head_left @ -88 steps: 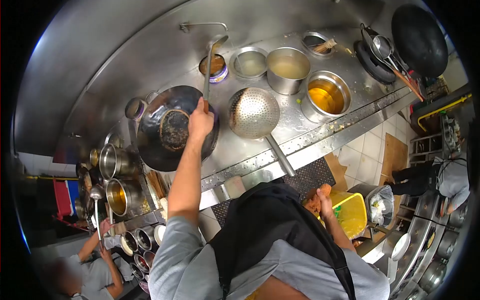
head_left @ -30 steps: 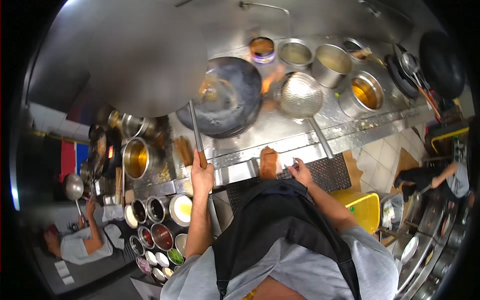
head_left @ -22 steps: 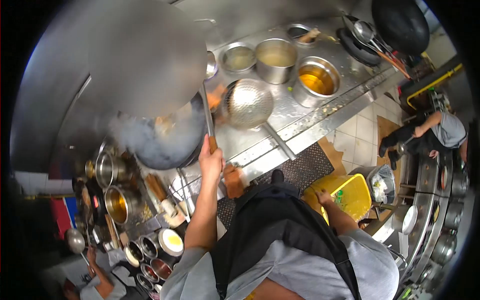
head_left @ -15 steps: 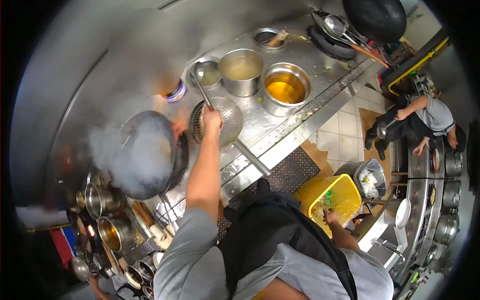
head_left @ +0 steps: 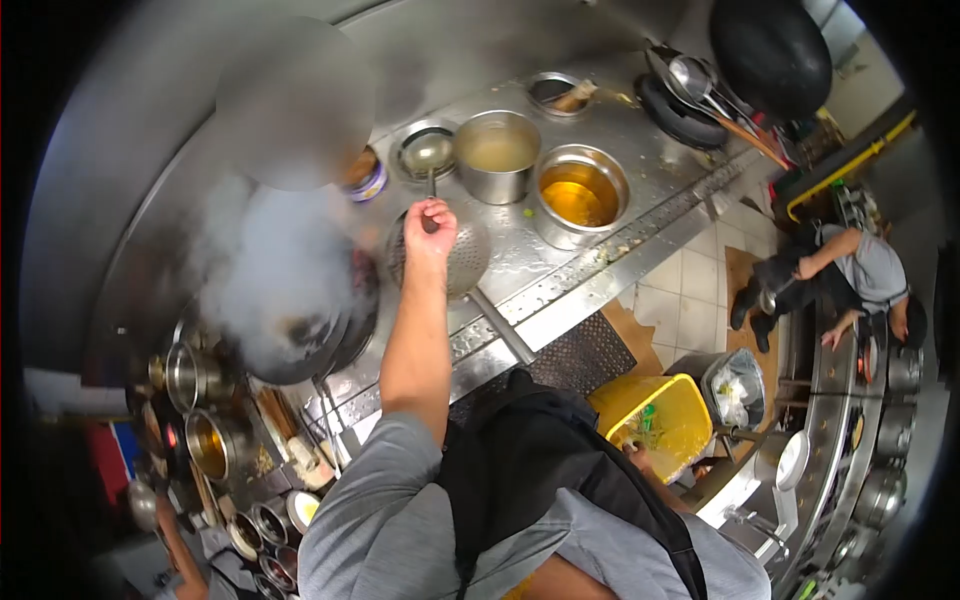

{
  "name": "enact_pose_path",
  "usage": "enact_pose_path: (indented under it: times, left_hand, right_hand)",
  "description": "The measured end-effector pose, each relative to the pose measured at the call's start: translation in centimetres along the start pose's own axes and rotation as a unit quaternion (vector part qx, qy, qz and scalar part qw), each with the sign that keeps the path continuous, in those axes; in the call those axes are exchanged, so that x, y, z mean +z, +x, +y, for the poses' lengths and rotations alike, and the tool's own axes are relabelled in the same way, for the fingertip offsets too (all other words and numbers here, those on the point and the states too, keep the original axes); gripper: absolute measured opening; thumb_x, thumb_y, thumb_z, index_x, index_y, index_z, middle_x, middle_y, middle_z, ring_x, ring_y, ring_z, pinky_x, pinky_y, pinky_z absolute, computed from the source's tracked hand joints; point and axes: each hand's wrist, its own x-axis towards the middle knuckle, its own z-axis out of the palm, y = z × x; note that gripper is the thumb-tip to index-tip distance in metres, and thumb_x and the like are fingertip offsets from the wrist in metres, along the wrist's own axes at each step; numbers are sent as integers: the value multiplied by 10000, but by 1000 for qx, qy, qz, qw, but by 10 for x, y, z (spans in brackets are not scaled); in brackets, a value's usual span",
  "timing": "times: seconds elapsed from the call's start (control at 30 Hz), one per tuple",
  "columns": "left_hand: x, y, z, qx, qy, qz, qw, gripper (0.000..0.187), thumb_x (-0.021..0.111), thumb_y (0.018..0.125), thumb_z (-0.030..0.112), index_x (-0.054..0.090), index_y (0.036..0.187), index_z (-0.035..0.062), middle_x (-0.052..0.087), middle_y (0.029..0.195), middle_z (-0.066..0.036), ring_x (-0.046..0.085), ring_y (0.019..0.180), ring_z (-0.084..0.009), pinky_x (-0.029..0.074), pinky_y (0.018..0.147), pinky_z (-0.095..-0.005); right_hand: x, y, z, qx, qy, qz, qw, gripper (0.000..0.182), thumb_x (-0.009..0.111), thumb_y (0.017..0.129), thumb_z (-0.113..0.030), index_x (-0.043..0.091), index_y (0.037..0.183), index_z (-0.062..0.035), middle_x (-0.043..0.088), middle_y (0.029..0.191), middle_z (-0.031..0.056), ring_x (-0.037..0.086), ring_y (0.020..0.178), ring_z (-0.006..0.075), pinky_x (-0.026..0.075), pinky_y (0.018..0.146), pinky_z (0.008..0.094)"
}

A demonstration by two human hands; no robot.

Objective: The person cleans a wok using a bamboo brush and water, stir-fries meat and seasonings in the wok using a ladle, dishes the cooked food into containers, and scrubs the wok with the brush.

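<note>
My left hand is closed round the handle of a metal ladle. The ladle's bowl is at the mouth of a small round pot, with the palm side of the hand turned up. Under that hand a perforated strainer lies on the steel counter. To the left, thick smoke partly covers a dark wok. My right hand is low beside the yellow bin, near some green scraps; its fingers are too small and dark to read.
Beyond the strainer stand a pot of pale liquid and a pot of amber liquid. Stacked woks are at the far end. A person works at the right; another person's arm shows at lower left. A lined bin is on the floor.
My left hand has rolled palm up, and the ladle's bowl has turned and shifted right over the small pot. My right hand has moved left and lower. Smoke hides more of the wok.
</note>
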Motion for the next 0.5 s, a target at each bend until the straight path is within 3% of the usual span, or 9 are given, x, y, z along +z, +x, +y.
enact_pose_path:
  times: [0.03, 0.07, 0.17, 0.27, 0.37, 0.4, 0.5]
  left_hand:
    - [1, -19, 5, -18, 3, -18, 1000, 69, 502, 844, 61, 467, 784, 61, 482, 699, 2, 508, 559, -102, 407, 502, -254]
    - [2, -39, 9, -34, 6, -36, 999, 62, 504, 847, 61, 470, 795, 59, 485, 706, 1, 509, 561, -102, 407, 501, -253]
    - [16, -112, 20, -46, -12, -59, 997, 34, 505, 861, 60, 484, 872, 36, 504, 743, -6, 515, 570, -101, 403, 488, -250]
    - [35, -188, 37, -57, -5, -64, 996, 63, 499, 883, 67, 491, 921, 18, 508, 758, -11, 513, 568, -101, 407, 485, -248]
    - [45, -267, 51, -49, 21, -48, 997, 62, 501, 902, 75, 495, 934, 22, 497, 759, -10, 510, 567, -97, 399, 465, -248]
    - [46, -291, 57, -47, 40, -40, 997, 68, 504, 909, 79, 499, 947, 22, 494, 761, -8, 507, 565, -93, 394, 455, -249]
    - [55, -370, 70, 4, 109, 21, 994, 132, 526, 923, 97, 544, 1033, 25, 492, 770, 0, 478, 540, -68, 367, 427, -231]
  right_hand:
    - [6, 8, -5, -58, -20, 29, 998, 521, 608, 951, -250, 441, 1370, 10, 610, 760, 111, 554, 544, 212, 498, 540, 344]
    - [11, 14, -13, -67, -33, 20, 997, 521, 608, 951, -250, 441, 1370, 10, 610, 760, 111, 554, 544, 212, 498, 540, 344]
    - [34, 30, -60, -284, -70, 57, 955, 315, 629, 919, -203, 606, 1161, -3, 655, 774, 146, 624, 642, 248, 525, 646, 376]
    - [85, -9, -155, -483, -62, 65, 871, 219, 639, 905, -169, 652, 1074, -31, 681, 806, 156, 668, 717, 265, 524, 682, 367]
    - [149, -104, -261, -568, -95, -21, 817, 223, 636, 906, -159, 653, 1081, -23, 682, 809, 154, 664, 711, 274, 520, 669, 358]
    - [177, -125, -285, -559, -93, -90, 819, 233, 636, 904, -156, 652, 1093, -22, 682, 820, 154, 667, 731, 273, 521, 681, 363]
    - [267, -204, -345, -736, -57, -151, 658, 185, 625, 898, -116, 682, 1057, -41, 662, 944, 160, 643, 854, 321, 515, 770, 381]
